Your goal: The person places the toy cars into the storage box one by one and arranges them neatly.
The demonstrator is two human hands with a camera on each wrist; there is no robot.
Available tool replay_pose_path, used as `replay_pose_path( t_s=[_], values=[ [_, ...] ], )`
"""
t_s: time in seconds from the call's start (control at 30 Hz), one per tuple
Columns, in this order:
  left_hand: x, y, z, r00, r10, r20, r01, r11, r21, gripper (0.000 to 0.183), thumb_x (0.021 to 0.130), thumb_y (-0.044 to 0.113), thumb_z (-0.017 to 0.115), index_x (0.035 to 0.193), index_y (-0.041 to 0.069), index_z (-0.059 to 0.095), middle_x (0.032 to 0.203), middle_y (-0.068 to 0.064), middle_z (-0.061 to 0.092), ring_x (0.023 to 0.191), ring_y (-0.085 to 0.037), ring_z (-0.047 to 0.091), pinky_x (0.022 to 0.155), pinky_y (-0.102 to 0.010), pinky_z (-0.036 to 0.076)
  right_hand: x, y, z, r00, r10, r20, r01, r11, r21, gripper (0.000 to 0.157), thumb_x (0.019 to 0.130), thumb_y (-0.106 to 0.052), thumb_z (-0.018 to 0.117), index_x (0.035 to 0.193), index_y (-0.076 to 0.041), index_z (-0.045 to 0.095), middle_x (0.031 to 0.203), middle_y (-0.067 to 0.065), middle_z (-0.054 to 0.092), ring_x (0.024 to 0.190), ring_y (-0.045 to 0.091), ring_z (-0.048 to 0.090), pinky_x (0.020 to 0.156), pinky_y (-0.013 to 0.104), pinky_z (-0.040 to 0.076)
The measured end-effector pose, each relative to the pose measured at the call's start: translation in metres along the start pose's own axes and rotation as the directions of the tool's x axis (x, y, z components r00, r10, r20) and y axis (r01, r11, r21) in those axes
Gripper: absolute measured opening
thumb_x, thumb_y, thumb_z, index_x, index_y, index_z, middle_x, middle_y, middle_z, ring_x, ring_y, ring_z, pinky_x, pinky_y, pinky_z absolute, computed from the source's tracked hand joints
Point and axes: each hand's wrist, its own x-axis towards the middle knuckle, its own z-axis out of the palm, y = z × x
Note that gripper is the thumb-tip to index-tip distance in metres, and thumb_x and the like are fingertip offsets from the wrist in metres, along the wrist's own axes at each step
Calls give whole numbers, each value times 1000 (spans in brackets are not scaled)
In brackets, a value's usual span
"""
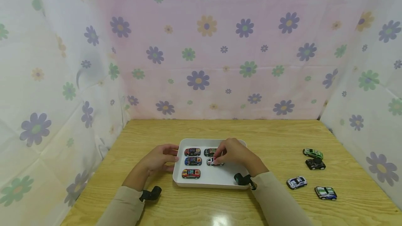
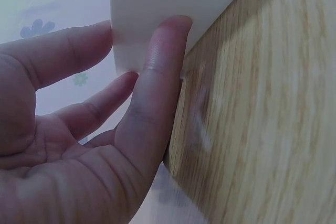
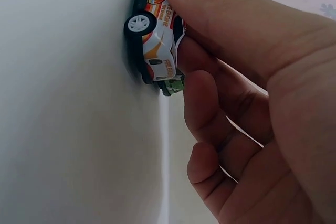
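While the right hand [image 1: 233, 152] pinches a white toy car [image 1: 215, 162] in its fingers on the white tray [image 1: 213, 181], five cars sit there; four wait near the desk's right edge. Left hand [image 1: 160, 158], fingers straight, steadies the tray's left wall.

Left hand [image 1: 160, 159] laid forward, fingers [image 2: 152, 93] straight and relaxed. Right hand [image 1: 233, 152] arched palm-down, thumb [image 3: 210, 9] and fingertips pinched together, both forearms sleeved.

Right hand [image 3: 252, 93] pinching white toy car [image 3: 157, 51]
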Motion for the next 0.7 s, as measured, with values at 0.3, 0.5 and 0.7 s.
replay_pose_path(
  t_s=[0.3, 0.5, 0.7],
  values=[
    [1, 0, -1, 1000, 9, 9, -9, 1000, -7, 55, 97, 8, 70, 147, 2, 50, 140, -22, 58, 110, -29, 68, 83, -48, 64, 0, -1, 0, 1000, -2, 1, 2, 1000, -11, 10, 80, -27, 91, 82, -31, 82, 84, -14, 70, 76, 10, 64, 65, 25, 54],
    [1, -1, -1, 1000, 10, 10, -10, 1000, -4, 55, 97, 8, 70, 147, 2, 50, 140, -22, 58, 109, -28, 68, 83, -47, 64, -2, -2, -1, 1000, 5, 4, -5, 1000, -4, 10, 80, -26, 91, 83, -29, 82, 85, -14, 70, 76, 11, 64, 65, 26, 54],
    [1, 0, -1, 1000, 11, 5, -11, 1000, 0, 54, 97, 8, 70, 147, 3, 51, 140, -21, 59, 110, -28, 68, 83, -47, 64, 0, 0, 0, 1000, 8, 2, -8, 1000, 0, 11, 80, -27, 91, 82, -32, 81, 85, -14, 70, 76, 11, 64, 65, 26, 54]
  ],
)
